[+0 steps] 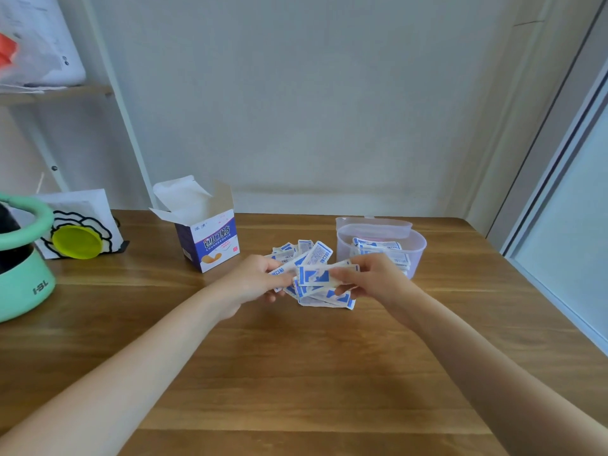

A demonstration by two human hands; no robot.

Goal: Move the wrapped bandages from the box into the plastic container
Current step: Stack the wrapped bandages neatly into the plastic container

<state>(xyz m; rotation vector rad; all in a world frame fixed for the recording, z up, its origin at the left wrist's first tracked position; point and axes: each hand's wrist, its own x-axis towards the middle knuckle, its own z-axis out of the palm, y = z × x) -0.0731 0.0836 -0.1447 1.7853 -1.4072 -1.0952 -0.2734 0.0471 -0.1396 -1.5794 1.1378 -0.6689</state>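
Note:
A loose heap of blue-and-white wrapped bandages (pixel 311 251) lies on the wooden table (pixel 296 373) between the box and the container. My left hand (pixel 253 281) and my right hand (pixel 375 278) meet over the heap's near side, and together they pinch a small bundle of wrapped bandages (pixel 316 276), one hand at each end. The open cardboard bandage box (pixel 207 240) stands upright to the left, flaps up. On the right sits the translucent plastic container (pixel 416 248), holding several wrapped bandages (pixel 378 246); my right hand covers part of it.
The container's lid (pixel 371 223) leans behind it. A mint-green pot (pixel 23 278) stands at the table's left edge beside a white card with a yellow-green disc (pixel 77 241). A shelf rises at the far left, and a window frame runs along the right.

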